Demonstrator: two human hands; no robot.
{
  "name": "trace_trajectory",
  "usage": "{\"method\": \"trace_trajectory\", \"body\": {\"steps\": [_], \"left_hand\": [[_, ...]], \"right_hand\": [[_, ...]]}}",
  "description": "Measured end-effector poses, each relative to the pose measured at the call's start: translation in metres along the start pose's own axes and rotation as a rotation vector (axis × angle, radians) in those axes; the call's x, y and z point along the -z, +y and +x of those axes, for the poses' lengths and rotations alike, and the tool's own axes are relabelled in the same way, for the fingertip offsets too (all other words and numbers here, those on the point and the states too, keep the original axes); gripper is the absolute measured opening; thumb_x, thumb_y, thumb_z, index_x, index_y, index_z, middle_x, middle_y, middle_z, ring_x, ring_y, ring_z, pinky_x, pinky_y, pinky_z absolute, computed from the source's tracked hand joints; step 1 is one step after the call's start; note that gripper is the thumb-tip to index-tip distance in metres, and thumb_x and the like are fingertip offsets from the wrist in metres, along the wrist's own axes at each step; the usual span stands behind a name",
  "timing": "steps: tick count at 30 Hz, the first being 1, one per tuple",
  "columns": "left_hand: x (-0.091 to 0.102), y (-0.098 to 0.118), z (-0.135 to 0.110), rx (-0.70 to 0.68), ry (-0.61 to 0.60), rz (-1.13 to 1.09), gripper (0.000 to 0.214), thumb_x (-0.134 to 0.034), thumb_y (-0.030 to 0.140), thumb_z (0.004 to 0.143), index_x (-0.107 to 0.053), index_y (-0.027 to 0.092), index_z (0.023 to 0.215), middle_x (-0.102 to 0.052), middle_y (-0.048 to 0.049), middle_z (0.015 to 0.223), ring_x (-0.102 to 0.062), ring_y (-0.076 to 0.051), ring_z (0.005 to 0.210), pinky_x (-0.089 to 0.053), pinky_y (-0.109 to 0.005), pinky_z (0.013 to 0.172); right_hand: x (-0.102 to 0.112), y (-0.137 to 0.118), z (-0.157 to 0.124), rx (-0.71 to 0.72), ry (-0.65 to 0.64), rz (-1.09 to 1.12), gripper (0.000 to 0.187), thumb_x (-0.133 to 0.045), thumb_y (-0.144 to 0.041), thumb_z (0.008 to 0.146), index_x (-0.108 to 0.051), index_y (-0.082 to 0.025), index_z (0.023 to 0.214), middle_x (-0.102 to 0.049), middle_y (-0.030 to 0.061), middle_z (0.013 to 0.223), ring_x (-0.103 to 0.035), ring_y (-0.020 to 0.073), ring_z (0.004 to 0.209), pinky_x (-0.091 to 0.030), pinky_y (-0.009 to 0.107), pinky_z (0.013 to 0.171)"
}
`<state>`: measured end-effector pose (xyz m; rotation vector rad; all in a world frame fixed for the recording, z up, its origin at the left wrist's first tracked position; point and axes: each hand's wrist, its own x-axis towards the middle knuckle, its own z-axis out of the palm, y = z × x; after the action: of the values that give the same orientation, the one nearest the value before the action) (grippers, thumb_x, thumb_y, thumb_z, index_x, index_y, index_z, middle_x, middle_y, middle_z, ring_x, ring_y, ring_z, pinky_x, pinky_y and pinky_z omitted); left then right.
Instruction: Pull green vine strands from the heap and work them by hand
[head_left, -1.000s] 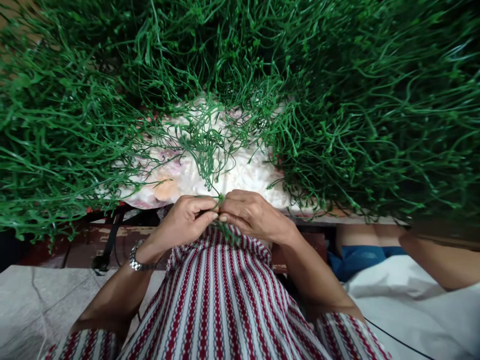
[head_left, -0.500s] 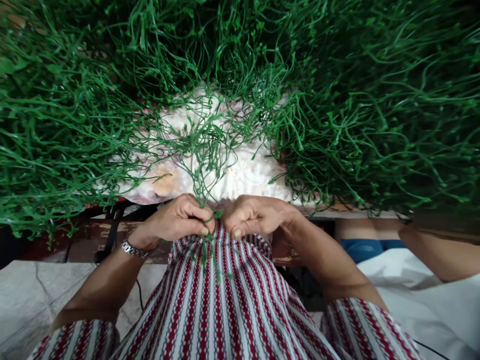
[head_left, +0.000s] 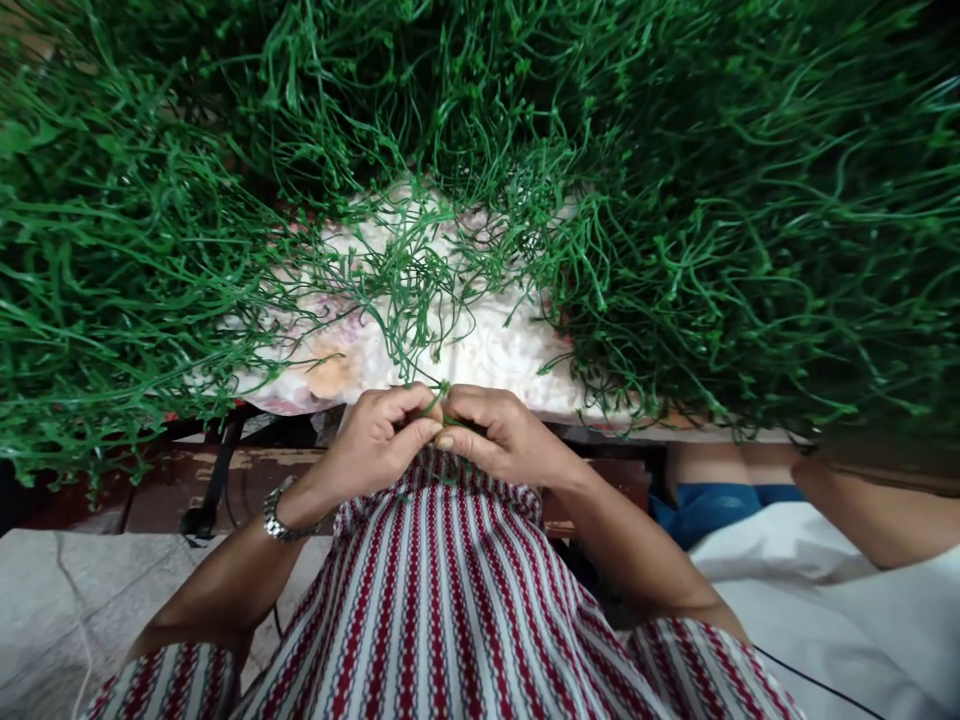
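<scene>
Close to the table's front edge, my left hand (head_left: 386, 435) pinches a thin green plant stem (head_left: 429, 385) between thumb and fingers. My right hand (head_left: 491, 430) is closed too, its thumb and fingertips meeting the left fingertips on the same stem. A small green knot of the stem shows between the two hands; the rest is hidden by the fingers. Beyond them, loose branching green stems (head_left: 409, 265) spread over a pale flowered cloth (head_left: 495, 350). Whether they join the held piece, I cannot tell.
Large heaps of green stems surround the cloth: one at the left (head_left: 112, 270), another at the right (head_left: 712, 260), and more at the back (head_left: 450, 80). At the right sits another person, with a bare arm (head_left: 877, 510) and white clothing (head_left: 840, 600) showing.
My right hand has moved left and now meets my left hand. The held stem has dropped lower and tipped away, no longer hanging in front of my striped clothing.
</scene>
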<state>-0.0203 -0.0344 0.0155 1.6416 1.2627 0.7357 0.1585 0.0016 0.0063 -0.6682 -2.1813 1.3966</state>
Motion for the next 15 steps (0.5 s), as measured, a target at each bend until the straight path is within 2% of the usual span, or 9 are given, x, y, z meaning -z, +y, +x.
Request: {"method": "trace_trajectory", "body": {"steps": [3,7,11,13,15], "left_hand": [[0.008,0.002,-0.001,-0.032,-0.176,0.047,0.018,-0.048,0.013,0.077,-0.045,0.016,0.06,-0.039,0.0053,0.054,-0.037,-0.007,0.052,-0.027,-0.02,0.05],[0.017,0.005,-0.002,-0.064,-0.341,0.042,0.024,-0.047,0.013,0.077,-0.04,0.016,0.054,-0.035,0.0055,0.052,-0.034,-0.007,0.051,-0.025,-0.021,0.048],[0.023,0.006,0.0,-0.051,-0.469,-0.07,0.019,-0.048,0.013,0.077,-0.05,0.016,0.058,-0.038,0.0049,0.051,-0.034,-0.007,0.05,-0.026,-0.021,0.048],[0.024,0.004,0.002,-0.001,-0.45,-0.159,0.017,-0.05,0.016,0.078,-0.053,0.015,0.061,-0.038,0.0049,0.051,-0.034,-0.007,0.049,-0.026,-0.02,0.046],[0.023,0.0,0.003,0.044,-0.315,-0.229,0.015,-0.051,0.018,0.078,-0.054,0.015,0.063,-0.039,0.0048,0.053,-0.033,-0.007,0.048,-0.025,-0.02,0.046]], "right_hand": [[0.005,-0.002,0.0,0.13,-0.116,-0.046,0.021,-0.048,-0.026,0.09,-0.052,-0.014,0.074,-0.046,-0.0009,0.068,-0.044,0.0084,0.066,-0.036,0.02,0.061],[0.012,-0.006,0.004,0.197,-0.316,-0.034,0.024,-0.045,-0.026,0.091,-0.054,-0.015,0.072,-0.049,0.0,0.066,-0.046,0.0097,0.066,-0.039,0.021,0.065],[0.021,-0.008,0.005,0.22,-0.427,0.028,0.028,-0.039,-0.029,0.093,-0.055,-0.016,0.074,-0.053,0.003,0.075,-0.049,0.0107,0.072,-0.042,0.023,0.069],[0.024,-0.008,0.005,0.195,-0.403,0.061,0.03,-0.039,-0.031,0.093,-0.055,-0.015,0.074,-0.054,0.0041,0.077,-0.05,0.0113,0.074,-0.042,0.024,0.07],[0.024,-0.006,0.004,0.133,-0.265,0.064,0.03,-0.039,-0.032,0.093,-0.055,-0.014,0.074,-0.053,0.0038,0.074,-0.049,0.0113,0.072,-0.041,0.024,0.069]]}}
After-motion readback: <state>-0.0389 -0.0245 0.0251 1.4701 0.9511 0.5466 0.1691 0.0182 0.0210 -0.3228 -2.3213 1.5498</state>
